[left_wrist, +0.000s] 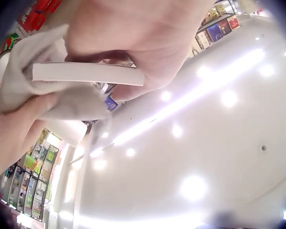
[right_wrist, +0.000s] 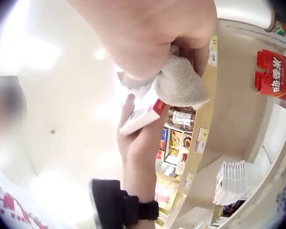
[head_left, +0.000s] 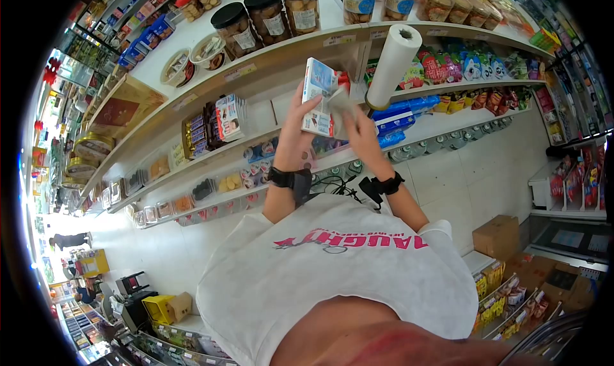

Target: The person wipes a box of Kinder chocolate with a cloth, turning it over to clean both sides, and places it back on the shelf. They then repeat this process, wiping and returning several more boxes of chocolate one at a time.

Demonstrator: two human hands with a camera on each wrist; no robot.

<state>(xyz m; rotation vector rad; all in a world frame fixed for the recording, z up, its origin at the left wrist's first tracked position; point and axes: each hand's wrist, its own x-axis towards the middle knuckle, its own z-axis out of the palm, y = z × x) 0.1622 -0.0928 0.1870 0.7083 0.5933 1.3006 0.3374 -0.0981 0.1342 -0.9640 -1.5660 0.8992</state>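
Note:
My left hand grips a flat white, blue and red box by its left side, the thumb across its face. My right hand holds a bunched grey-white cloth against the box's right side. From the left wrist view, the box's white edge crosses in front of the cloth. In the right wrist view the cloth hangs from the fingers of my right hand, touching the box.
A white roll stands upright just right of the hands. Behind are shelves with a stack of similar boxes, chocolate bars, blue packs and snack bags. Jars line the top shelf. A cardboard carton is at the lower right.

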